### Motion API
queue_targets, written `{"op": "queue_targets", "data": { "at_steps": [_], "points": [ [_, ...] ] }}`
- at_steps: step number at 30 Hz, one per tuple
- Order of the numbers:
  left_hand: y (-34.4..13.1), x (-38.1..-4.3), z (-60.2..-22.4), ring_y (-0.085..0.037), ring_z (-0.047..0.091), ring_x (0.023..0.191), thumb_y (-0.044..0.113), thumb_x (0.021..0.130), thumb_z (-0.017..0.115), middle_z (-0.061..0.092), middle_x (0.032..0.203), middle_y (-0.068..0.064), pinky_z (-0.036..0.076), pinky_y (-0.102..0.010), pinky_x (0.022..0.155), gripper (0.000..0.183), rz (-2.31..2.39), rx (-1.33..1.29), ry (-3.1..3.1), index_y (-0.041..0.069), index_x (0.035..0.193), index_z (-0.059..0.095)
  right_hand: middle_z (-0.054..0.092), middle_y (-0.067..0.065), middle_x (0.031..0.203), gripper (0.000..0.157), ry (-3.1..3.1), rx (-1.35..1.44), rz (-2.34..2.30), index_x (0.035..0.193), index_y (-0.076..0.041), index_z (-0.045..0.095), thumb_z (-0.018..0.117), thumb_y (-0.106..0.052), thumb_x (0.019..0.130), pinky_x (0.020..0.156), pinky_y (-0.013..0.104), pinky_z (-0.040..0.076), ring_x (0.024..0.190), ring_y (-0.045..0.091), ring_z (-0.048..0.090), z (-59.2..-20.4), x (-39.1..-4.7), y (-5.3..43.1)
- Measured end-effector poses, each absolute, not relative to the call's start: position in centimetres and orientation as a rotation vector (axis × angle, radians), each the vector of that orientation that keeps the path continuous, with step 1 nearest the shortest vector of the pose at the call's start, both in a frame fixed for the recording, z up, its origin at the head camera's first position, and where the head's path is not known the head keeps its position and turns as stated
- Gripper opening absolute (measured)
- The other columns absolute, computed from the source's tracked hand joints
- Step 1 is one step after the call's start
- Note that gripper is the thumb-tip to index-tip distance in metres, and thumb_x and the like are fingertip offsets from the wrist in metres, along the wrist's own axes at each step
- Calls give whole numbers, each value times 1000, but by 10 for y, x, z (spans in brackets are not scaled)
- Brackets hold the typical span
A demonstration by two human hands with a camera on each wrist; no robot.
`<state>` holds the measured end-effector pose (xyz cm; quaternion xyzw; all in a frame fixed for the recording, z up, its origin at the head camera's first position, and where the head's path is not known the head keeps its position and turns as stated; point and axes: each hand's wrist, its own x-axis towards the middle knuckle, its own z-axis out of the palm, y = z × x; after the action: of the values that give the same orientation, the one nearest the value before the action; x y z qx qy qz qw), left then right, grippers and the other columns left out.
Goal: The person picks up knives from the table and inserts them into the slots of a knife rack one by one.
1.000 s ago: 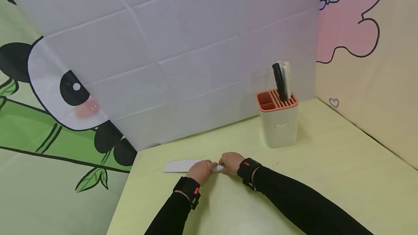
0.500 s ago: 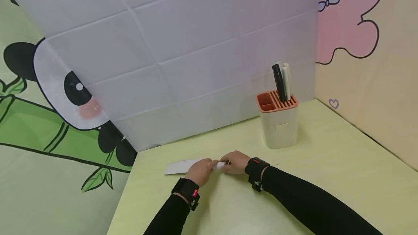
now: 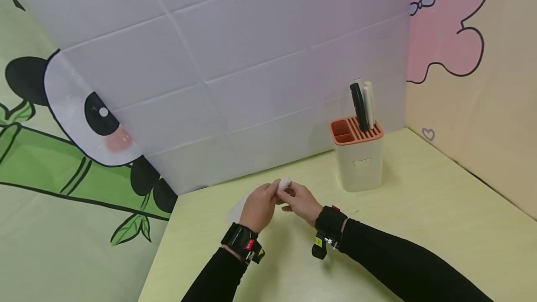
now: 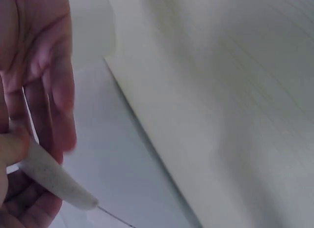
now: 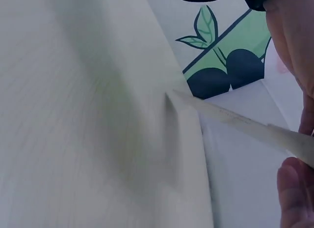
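Observation:
A white kitchen knife is raised over the table between the two hands, its blade pointing left and tilted down. My left hand grips it where handle and blade meet. With thumb and fingers my right hand pinches the end of the handle. The left wrist view shows the speckled pale handle among fingers, with the blade seen edge-on as a thin line. In the right wrist view the blade runs out toward the upper left; most of the handle lies behind fingers.
A cream knife block with an orange slotted top stands at the back right, holding black and white-handled knives. Behind the pale yellow table rise a white wall sheet and printed side walls.
Both hands have lifted the knife from the table and moved it slightly away from the body, tipping the handle end up. The right wrist has turned. The knife block has not moved.

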<state>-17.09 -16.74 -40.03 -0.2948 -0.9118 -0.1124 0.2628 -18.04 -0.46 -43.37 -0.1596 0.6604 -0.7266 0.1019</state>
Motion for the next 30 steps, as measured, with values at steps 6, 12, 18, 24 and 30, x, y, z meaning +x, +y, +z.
{"op": "queue_targets", "data": {
  "at_steps": [6,12,18,24,30],
  "points": [
    [-154,-166,-384,-24,65,85,5,89,67,68,96,-10,56,-36,71,37,-401,-745,-2389,5,126,63,61,10,119,42,2000,-505,-2246,136,-8,49,54,-26,99,86,36,54,104,22,62,-418,-176,-6],
    [-147,-165,-374,-23,63,82,11,87,71,69,92,-8,54,-36,68,39,-456,-723,-2319,6,125,64,62,16,121,46,1952,-576,-2262,143,-9,42,50,-24,101,89,42,52,106,25,64,-401,-173,-1],
    [-143,-160,-365,-20,63,78,15,86,73,70,91,-7,52,-33,64,40,-498,-699,-2277,4,124,65,62,16,120,44,2082,-672,-2185,141,-5,43,50,-24,101,88,43,53,106,26,64,-384,-168,4],
    [-139,-155,-358,-17,66,78,16,85,74,72,92,-6,54,-32,66,40,-540,-698,-2248,4,123,66,65,12,109,39,2352,-847,-2073,132,-1,49,51,-24,101,77,35,56,93,18,65,-380,-166,12],
    [-132,-151,-350,-16,66,79,16,85,75,69,90,-6,55,-31,68,42,-556,-738,-2243,2,123,65,67,7,102,33,2450,-907,-2018,128,-9,53,55,-24,99,71,30,56,83,15,66,-371,-168,22]
  ]
}}
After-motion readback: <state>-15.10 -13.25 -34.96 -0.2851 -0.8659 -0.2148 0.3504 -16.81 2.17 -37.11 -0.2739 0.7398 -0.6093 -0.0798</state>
